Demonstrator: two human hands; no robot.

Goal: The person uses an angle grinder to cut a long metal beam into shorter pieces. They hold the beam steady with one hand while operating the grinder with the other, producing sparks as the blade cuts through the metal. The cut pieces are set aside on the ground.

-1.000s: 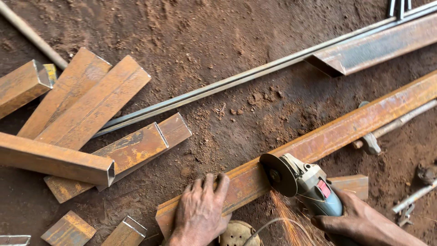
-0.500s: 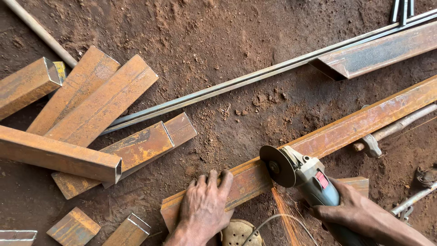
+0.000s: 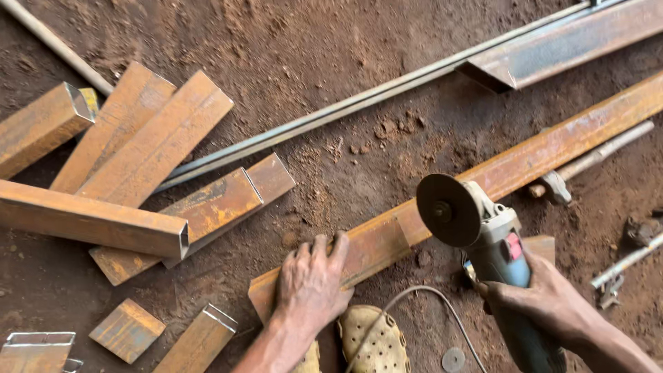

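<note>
Danger, I judge, is the bare disc on the grinder (image 3: 483,238), gripped tight by the right hand (image 3: 545,300) just above the rusty tube (image 3: 442,214), because the left hand (image 3: 311,283), pressed flat on that tube, lies near the disc, which may slip.

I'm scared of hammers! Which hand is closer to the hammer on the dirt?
Right. The right hand grips the grey angle grinder just below the rusty metal hammer; the left hand presses the long rusty steel beam far left.

rusty matt steel tube (image 3: 483,186), dull grey plastic grinder (image 3: 501,259), rough reddish dirt floor (image 3: 311,55).
</note>
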